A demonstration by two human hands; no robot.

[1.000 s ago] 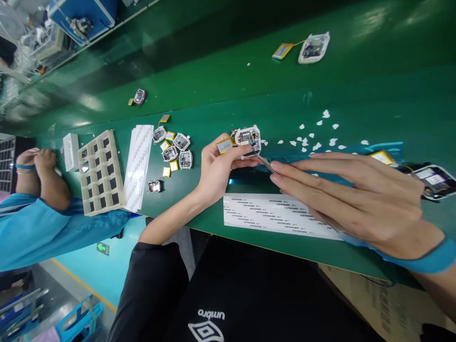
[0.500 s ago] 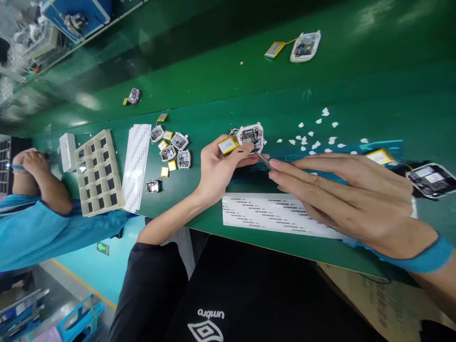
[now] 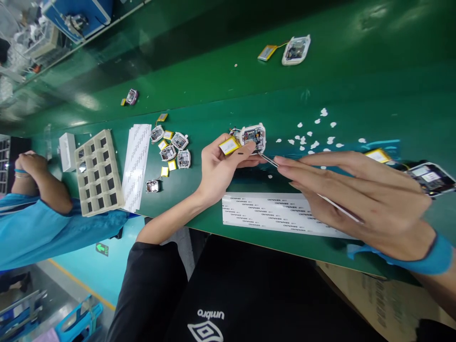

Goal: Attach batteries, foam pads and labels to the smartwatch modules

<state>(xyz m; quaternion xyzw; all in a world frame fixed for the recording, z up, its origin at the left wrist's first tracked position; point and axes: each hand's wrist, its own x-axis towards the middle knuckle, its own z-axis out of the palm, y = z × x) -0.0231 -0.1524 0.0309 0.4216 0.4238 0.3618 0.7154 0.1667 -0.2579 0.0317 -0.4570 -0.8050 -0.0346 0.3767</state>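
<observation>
My left hand point(image 3: 221, 166) grips an opened white watch case point(image 3: 259, 135) with its circuit board showing, the thumb lying over its lower edge. A yellow-edged battery point(image 3: 230, 146) rests against the fingers beside the case. My right hand point(image 3: 359, 199) is closed on thin metal tweezers point(image 3: 270, 160), whose tips reach the lower right edge of the case. Whether the tips touch the board I cannot make out. Small white stickers point(image 3: 315, 144) lie scattered on the green table beyond my right hand.
Several opened watch cases point(image 3: 184, 159) with batteries lie left of my hands. Further left are white printed sheets point(image 3: 137, 166) and a compartment tray point(image 3: 98, 173). Another printed sheet point(image 3: 263, 211) lies near the table edge. A black watch case point(image 3: 432, 178) sits at right. A co-worker's hands point(image 3: 33, 166) are folded at far left.
My right hand has shifted slightly right and the tweezers' shaft shows more plainly. A white sticker below the tweezers has come into sight. My left hand still holds the case.
</observation>
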